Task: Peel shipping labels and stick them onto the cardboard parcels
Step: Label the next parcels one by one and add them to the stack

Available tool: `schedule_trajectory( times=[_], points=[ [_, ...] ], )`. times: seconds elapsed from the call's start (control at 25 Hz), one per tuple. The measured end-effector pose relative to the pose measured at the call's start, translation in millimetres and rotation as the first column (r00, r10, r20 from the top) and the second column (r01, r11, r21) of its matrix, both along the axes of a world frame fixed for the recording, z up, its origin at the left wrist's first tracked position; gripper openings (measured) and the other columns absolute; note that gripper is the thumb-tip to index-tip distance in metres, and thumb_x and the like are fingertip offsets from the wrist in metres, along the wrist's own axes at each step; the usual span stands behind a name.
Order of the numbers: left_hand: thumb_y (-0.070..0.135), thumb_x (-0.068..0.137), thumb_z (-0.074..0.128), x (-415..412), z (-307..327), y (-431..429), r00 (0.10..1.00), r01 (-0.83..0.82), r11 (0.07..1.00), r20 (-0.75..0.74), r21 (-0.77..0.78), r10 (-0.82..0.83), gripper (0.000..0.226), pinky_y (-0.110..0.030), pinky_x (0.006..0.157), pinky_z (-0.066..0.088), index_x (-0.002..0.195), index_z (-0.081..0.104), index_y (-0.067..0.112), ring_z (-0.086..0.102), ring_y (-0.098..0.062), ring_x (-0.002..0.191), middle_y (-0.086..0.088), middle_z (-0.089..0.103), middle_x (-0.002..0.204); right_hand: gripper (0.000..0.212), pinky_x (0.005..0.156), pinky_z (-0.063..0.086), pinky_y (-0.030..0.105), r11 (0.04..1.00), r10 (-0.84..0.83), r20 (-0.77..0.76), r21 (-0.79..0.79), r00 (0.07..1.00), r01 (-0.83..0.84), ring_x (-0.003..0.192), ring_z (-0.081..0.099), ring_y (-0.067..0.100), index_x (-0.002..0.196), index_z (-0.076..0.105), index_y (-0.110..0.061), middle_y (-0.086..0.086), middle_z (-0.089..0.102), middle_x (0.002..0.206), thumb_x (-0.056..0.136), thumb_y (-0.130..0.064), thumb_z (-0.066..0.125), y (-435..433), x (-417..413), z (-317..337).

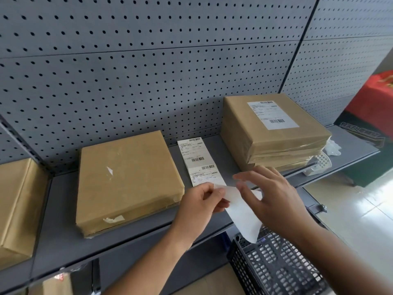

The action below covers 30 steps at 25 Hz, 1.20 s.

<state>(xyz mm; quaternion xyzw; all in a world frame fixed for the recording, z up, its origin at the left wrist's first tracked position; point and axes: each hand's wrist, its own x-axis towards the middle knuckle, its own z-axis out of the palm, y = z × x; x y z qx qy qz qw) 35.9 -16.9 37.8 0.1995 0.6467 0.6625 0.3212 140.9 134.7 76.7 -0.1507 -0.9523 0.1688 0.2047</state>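
Note:
A strip of printed shipping labels (195,158) lies on the grey shelf (63,226) between two brown parcels. My left hand (202,203) pinches the strip's near end, where a white blank sheet (242,211) curls down over the shelf edge. My right hand (270,196) hovers over that sheet with fingers spread, fingertips at its upper edge. The parcel on the left (127,177) is flat and bears no label, only torn tape scraps. The stack of parcels on the right (270,133) carries a white label (272,114) on top.
Another brown parcel (17,205) sits at the far left of the shelf. A black plastic basket (276,267) stands below the shelf edge under my right arm. Grey pegboard (148,71) backs the shelf. A white plastic piece (321,165) lies beside the stack.

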Motion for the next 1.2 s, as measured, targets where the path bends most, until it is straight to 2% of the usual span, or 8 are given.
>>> schedule_trajectory(
  times=[0.12, 0.24, 0.36, 0.56, 0.76, 1.04, 1.2],
  points=[
    [0.015, 0.102, 0.060, 2.6, -2.0, -2.1, 0.994, 0.068, 0.998, -0.089, 0.006, -0.067, 0.019, -0.031, 0.085, 0.061, 0.101, 0.075, 0.005, 0.075, -0.021, 0.088, -0.015, 0.078, 0.092, 0.023, 0.077, 0.052, 0.025, 0.985, 0.139, 0.098, -0.114, 0.985, -0.127, 0.092, 0.059, -0.004, 0.108, 0.071, -0.038, -0.023, 0.063, 0.099, 0.096, -0.045, 0.052, 3.9, -10.9, 10.0],
    [0.013, 0.101, 0.061, -1.0, -0.6, -5.6, 0.987, 0.082, 0.996, -0.142, 0.029, -0.077, 0.016, -0.033, 0.088, 0.060, 0.104, 0.076, 0.009, 0.075, -0.025, 0.093, -0.012, 0.078, 0.096, 0.017, 0.077, 0.054, 0.026, 0.973, 0.206, 0.183, -0.142, 0.961, -0.182, 0.085, 0.061, -0.004, 0.105, 0.073, -0.035, -0.021, 0.064, 0.095, 0.096, -0.039, 0.060, 4.4, -19.0, 16.0],
    [0.009, 0.100, 0.062, -7.2, 2.7, -8.2, 0.987, 0.051, 0.997, -0.154, 0.049, -0.043, 0.012, -0.030, 0.085, 0.060, 0.106, 0.072, 0.011, 0.076, -0.021, 0.091, -0.009, 0.079, 0.097, 0.017, 0.073, 0.055, 0.026, 0.981, 0.181, 0.135, -0.089, 0.974, -0.170, 0.081, 0.061, -0.004, 0.106, 0.072, -0.035, -0.021, 0.065, 0.093, 0.094, -0.040, 0.062, 1.1, -24.0, 16.0],
    [0.011, 0.098, 0.065, -16.2, 11.2, -10.2, 0.992, -0.027, 0.990, -0.121, 0.136, 0.044, 0.013, -0.037, 0.085, 0.062, 0.106, 0.055, 0.011, 0.077, -0.027, 0.089, -0.011, 0.081, 0.091, 0.027, 0.060, 0.057, 0.027, 0.984, 0.175, 0.009, 0.024, 0.984, -0.176, 0.077, 0.063, -0.002, 0.101, 0.072, -0.035, -0.023, 0.065, 0.089, 0.089, -0.051, 0.053, -6.5, -31.3, 15.8],
    [0.008, 0.098, 0.064, -20.6, 11.7, -11.1, 0.989, -0.072, 0.985, -0.113, 0.155, 0.090, 0.012, -0.041, 0.085, 0.062, 0.109, 0.062, 0.012, 0.076, -0.033, 0.087, -0.014, 0.080, 0.089, 0.024, 0.055, 0.056, 0.032, 0.986, 0.164, -0.083, 0.036, 0.983, -0.161, 0.074, 0.064, -0.002, 0.095, 0.070, -0.032, -0.020, 0.067, 0.084, 0.090, -0.051, 0.055, -8.9, -38.0, 14.5],
    [0.004, 0.097, 0.064, -19.8, 11.8, -8.7, 0.985, -0.070, 0.988, -0.145, 0.140, 0.090, 0.014, -0.028, 0.077, 0.061, 0.107, 0.067, 0.013, 0.075, -0.018, 0.079, -0.009, 0.081, 0.087, 0.030, 0.051, 0.055, 0.033, 0.986, 0.131, -0.083, 0.111, 0.988, -0.121, 0.067, 0.065, 0.008, 0.095, 0.070, -0.031, -0.016, 0.067, 0.082, 0.093, -0.050, 0.047, -11.7, -41.7, 11.6],
    [0.006, 0.097, 0.066, -21.4, 12.0, -5.9, 0.984, -0.061, 0.993, -0.162, 0.102, 0.077, 0.010, -0.031, 0.077, 0.061, 0.102, 0.067, 0.015, 0.073, -0.015, 0.077, -0.010, 0.079, 0.084, 0.028, 0.052, 0.055, 0.033, 0.991, 0.099, -0.069, 0.100, 0.993, -0.091, 0.066, 0.065, 0.010, 0.093, 0.069, -0.031, -0.017, 0.066, 0.081, 0.093, -0.047, 0.046, -10.6, -42.9, 10.2]
  ],
)
